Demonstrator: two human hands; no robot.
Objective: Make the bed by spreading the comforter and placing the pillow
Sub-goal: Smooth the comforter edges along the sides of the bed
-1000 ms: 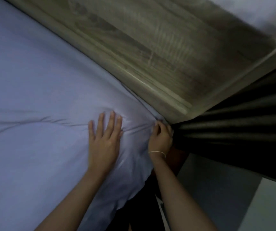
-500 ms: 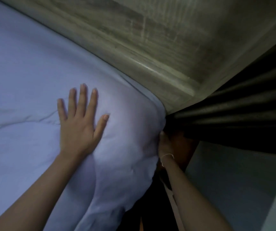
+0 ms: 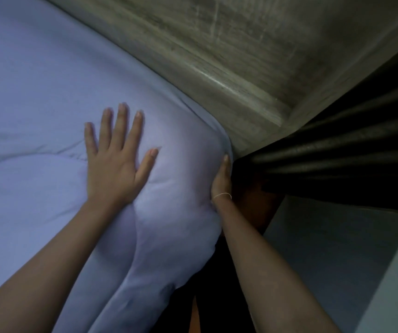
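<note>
Here the left hand point(image 3: 114, 164) is pressing flat on the comforter point(image 3: 49, 97), its grip released and fingers spread, just short of the headboard point(image 3: 217, 58). The right hand point(image 3: 222, 179) is working the comforter's corner down at the headboard's end, beside the dark curtain point(image 3: 337, 152); whether its grip is clenched cannot be told. Judged step: seating the corner. Next, smoothing the crease away from the headboard; no pillow is showing.
</note>
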